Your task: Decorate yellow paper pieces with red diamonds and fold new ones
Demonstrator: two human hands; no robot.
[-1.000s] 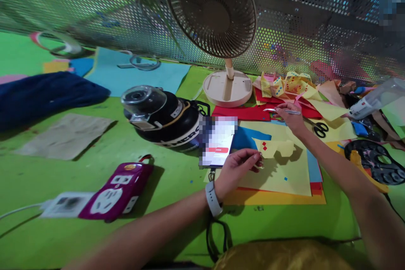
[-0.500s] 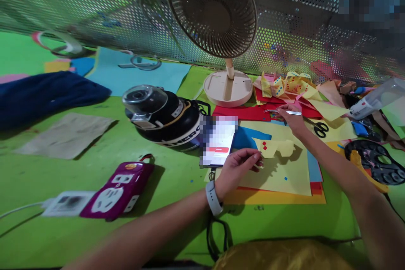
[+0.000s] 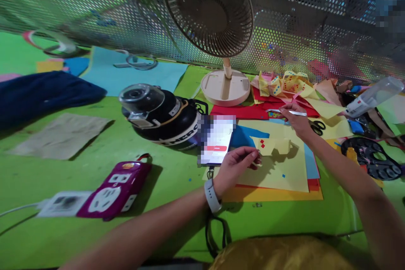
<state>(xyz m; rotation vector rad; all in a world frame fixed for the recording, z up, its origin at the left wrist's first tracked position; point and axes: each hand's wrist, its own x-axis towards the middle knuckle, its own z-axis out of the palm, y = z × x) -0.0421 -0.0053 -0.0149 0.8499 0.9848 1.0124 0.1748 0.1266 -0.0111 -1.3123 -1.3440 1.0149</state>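
Low over a stack of coloured sheets, my left hand [image 3: 238, 163] is closed, pinching the edge of a yellow paper cutout [image 3: 270, 147]. Two small red diamonds mark that cutout near my fingertips. My right hand [image 3: 295, 119] is closed round silver tweezers [image 3: 296, 113], whose tips point left over red paper [image 3: 234, 112]; whether they grip anything is too small to tell. A tiny blue square [image 3: 284, 176] lies on the yellow sheet [image 3: 297, 177] below. Black scissors [image 3: 317, 127] rest just right of my right hand, partly hidden by it.
A phone [image 3: 218, 139] and a large black bottle [image 3: 164, 122] stand left of the sheets. Behind are a fan [image 3: 225, 88], folded yellow paper pieces [image 3: 294, 82] and a clear bottle [image 3: 373, 98]. A purple power strip [image 3: 115, 190] lies front left, a black tray [image 3: 373, 158] far right.
The view has shifted slightly, moving everything a little left. My right hand with the tweezers sits slightly further right over the red paper. My left hand still pinches the cutout.
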